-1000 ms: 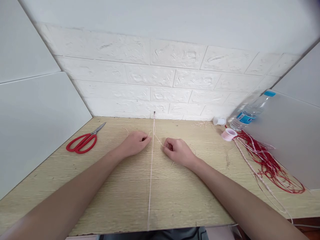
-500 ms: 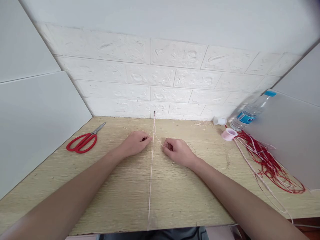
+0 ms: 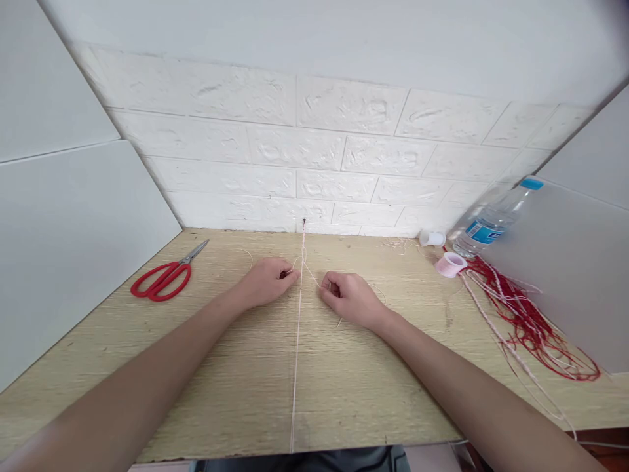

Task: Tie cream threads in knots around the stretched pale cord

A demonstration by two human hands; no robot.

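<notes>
A pale cord point(image 3: 297, 354) runs taut from a dark fixing point point(image 3: 304, 221) low on the wall down to the table's front edge. Its upper part, near the wall, is a short knotted pink-and-white braid point(image 3: 303, 240). Left of the cord, my left hand point(image 3: 270, 278) is closed, thumb and fingers pinching a thin cream string that loops by the knot. To the right, my right hand point(image 3: 351, 296) pinches another thin string point(image 3: 313, 276), stretched slantwise from the knot. Loose string ends show beyond both hands.
Red-handled scissors point(image 3: 167, 275) lie at the left. On the right are a white spool point(image 3: 432, 238), a pink thread spool point(image 3: 451, 264), a water bottle point(image 3: 486, 223) leaning by the side panel, and a tangle of red and pink cords point(image 3: 535, 324). The brick-patterned wall point(image 3: 373, 154) closes off the back.
My left hand has shifted very slightly right, toward the central cord. My right hand keeps practically the same place, its string still taut.
</notes>
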